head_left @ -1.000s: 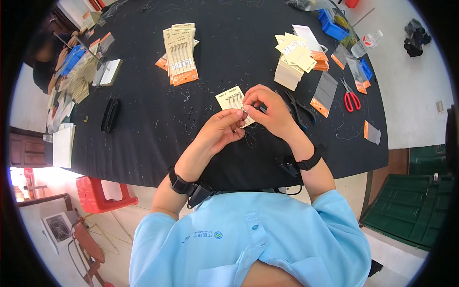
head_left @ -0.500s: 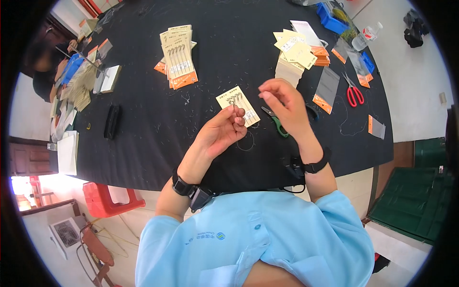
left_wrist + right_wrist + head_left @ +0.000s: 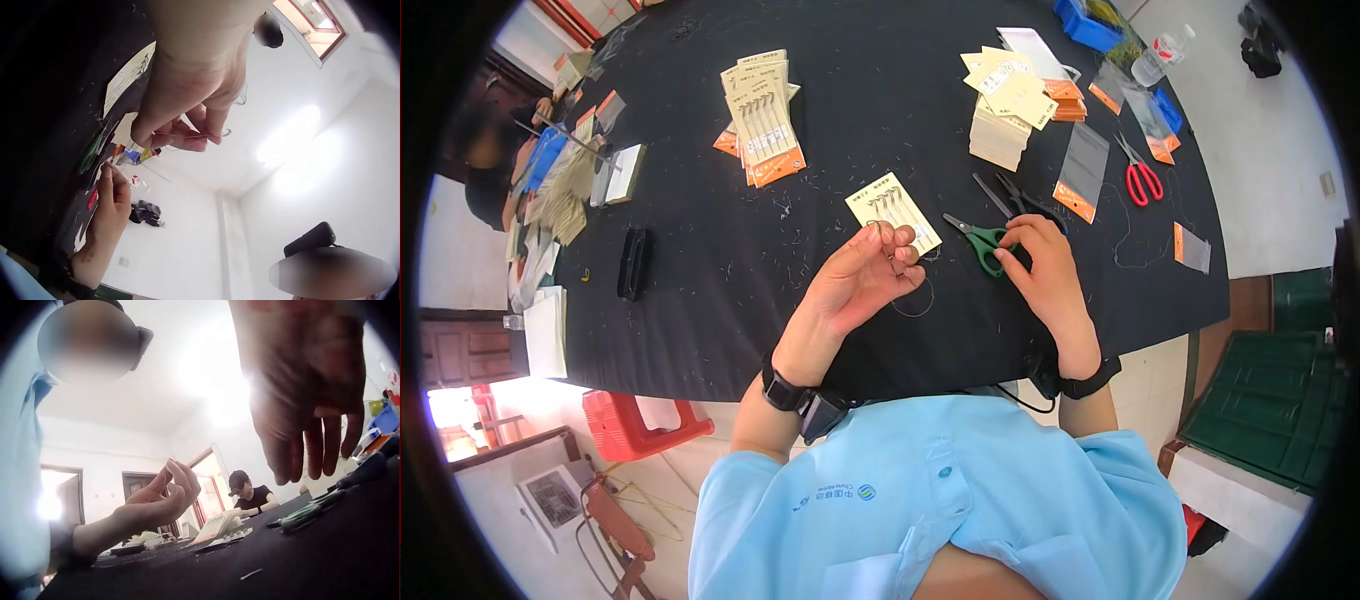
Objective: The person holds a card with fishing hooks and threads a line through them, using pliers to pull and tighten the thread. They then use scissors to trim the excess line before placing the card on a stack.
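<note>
My left hand (image 3: 855,275) pinches a small fish hook (image 3: 226,132) between thumb and fingertips, and a thin fishing line (image 3: 181,134) runs across the fingers. Just beyond that hand lies a cream card (image 3: 913,222) carrying a row of hooks with lines, partly covered by the fingers. My right hand (image 3: 1048,270) hovers at the handles of green-handled scissors (image 3: 983,246), which lie on the black cloth. In the right wrist view its fingers (image 3: 314,450) hang down fairly straight above the scissors and hold nothing.
Dark pliers (image 3: 1025,200) lie beyond the right hand. Red-handled scissors (image 3: 1143,184) and clear packets (image 3: 1083,170) are farther right. Stacks of hook cards (image 3: 762,125) and plain cards (image 3: 1000,135) stand at the back. A black case (image 3: 635,263) sits left. Another person (image 3: 253,494) sits across the table.
My right hand has left the left hand's fingertips, moving right and down toward the green scissors. The left hand stays near the card, still pinching the hook.
</note>
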The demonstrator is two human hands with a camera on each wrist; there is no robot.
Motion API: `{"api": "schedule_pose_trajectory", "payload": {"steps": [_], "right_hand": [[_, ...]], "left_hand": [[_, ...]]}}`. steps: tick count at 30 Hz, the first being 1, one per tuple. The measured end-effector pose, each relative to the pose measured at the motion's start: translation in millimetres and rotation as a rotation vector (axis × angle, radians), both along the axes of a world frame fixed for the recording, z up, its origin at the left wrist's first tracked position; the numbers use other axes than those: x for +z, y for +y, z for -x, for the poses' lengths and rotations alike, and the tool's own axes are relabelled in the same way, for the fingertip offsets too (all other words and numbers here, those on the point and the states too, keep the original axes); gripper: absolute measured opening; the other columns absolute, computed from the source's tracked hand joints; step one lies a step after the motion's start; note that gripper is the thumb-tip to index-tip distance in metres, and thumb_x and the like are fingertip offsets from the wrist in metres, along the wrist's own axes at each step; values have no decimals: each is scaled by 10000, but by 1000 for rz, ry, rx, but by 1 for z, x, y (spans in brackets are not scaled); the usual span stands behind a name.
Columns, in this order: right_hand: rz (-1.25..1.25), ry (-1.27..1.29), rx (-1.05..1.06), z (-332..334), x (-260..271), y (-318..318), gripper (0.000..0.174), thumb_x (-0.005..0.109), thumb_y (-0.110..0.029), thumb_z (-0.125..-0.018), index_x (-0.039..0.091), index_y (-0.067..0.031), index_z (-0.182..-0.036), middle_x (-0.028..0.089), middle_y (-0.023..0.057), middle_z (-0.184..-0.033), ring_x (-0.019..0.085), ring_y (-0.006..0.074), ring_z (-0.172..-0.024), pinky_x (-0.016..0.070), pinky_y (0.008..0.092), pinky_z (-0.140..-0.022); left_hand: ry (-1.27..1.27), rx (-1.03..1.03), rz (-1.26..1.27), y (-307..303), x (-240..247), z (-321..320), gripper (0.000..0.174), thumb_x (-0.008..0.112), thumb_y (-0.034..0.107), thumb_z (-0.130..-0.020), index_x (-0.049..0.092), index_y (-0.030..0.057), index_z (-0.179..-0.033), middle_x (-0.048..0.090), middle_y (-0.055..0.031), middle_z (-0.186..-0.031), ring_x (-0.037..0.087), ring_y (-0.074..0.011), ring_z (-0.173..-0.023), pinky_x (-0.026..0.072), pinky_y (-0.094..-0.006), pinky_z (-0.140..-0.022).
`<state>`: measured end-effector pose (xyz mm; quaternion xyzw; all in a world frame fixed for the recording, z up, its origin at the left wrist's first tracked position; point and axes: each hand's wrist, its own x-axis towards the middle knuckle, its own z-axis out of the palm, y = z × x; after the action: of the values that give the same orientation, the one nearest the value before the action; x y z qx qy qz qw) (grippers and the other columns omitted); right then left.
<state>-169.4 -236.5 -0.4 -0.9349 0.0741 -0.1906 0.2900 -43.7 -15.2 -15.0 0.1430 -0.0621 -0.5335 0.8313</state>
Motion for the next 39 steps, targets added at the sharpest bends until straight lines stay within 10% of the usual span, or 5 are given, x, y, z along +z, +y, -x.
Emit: {"api": "schedule_pose_trajectory", "payload": {"steps": [20,30,35,39], "right_hand": [[326,36,-246,-3,-12,-32,312,737,-119,-698,570,-17,-941,542,116,-948,529,307,-947,439,381,-815],[45,131,-237,-17,-8,-47,144,666,-72,-711,584,33,-765,524,116,-938,555,245,-824,456,327,-723],[-430,100,134,-7,34,-21,174,666,-85,-710,541,23,-765,523,71,-968,509,128,-729,424,266,-678],[-182,9,331,-10,63,12,245,738,-122,-672,519,-25,-724,498,78,-958,511,200,-812,423,291,-686]], "left_hand": [[61,7,67,3,1,1,111,581,176,-911,597,71,-882,487,-12,-952,469,-42,-691,376,-257,-737],[-19,-28,72,3,4,0,130,571,195,-921,605,80,-869,494,12,-901,449,-19,-646,369,-254,-733],[6,-34,103,2,2,1,144,576,197,-920,587,66,-861,506,7,-884,462,-30,-652,379,-259,-725],[-57,-61,78,1,1,1,162,556,226,-929,618,100,-850,483,25,-902,436,-10,-644,353,-249,-736]]}}
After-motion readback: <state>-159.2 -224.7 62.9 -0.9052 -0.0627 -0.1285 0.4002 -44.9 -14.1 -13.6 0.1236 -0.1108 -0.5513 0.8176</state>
